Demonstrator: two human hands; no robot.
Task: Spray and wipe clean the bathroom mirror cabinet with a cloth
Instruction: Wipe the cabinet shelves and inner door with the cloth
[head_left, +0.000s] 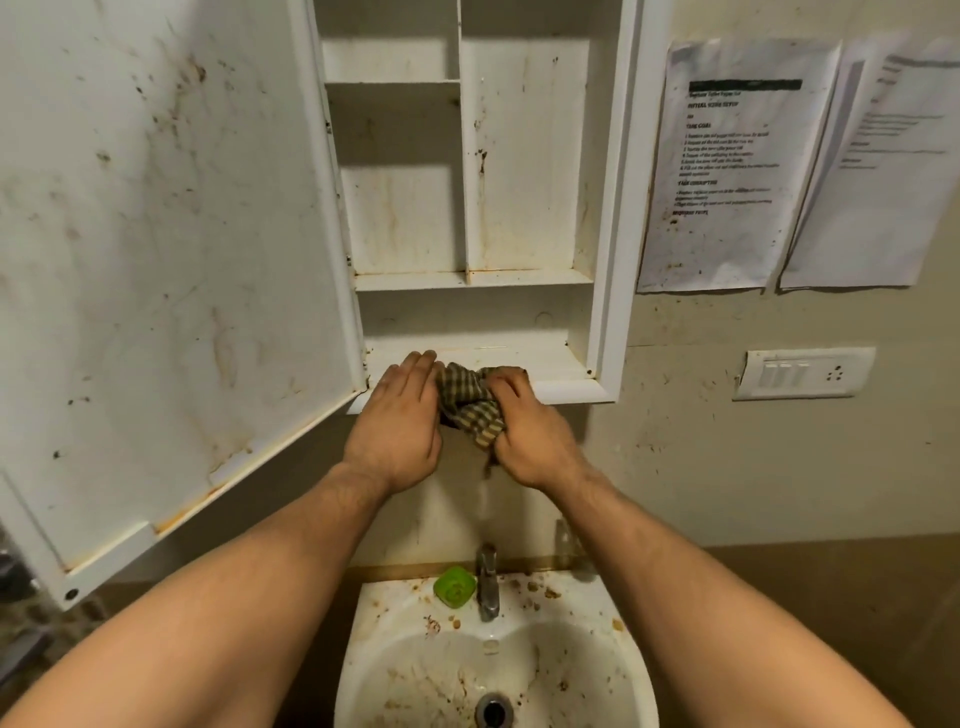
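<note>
The white mirror cabinet (608, 208) hangs open on the wall, its shelves bare and streaked with brown stains. Its door (156, 260) swings out to the left, the inner face spotted with dirt. A bunched green-and-beige checked cloth (470, 405) sits at the front edge of the bottom shelf. My right hand (530, 431) grips the cloth from the right, fingers curled into it. My left hand (400, 421) lies with straight fingers against the cloth's left side, fingertips on the shelf edge. No spray bottle is in view.
Below is a dirty white sink (395, 665) with a metal tap (487, 582) and a green object (455, 586) beside it. Two printed papers (727, 166) hang on the wall at right, above a switch plate (805, 373).
</note>
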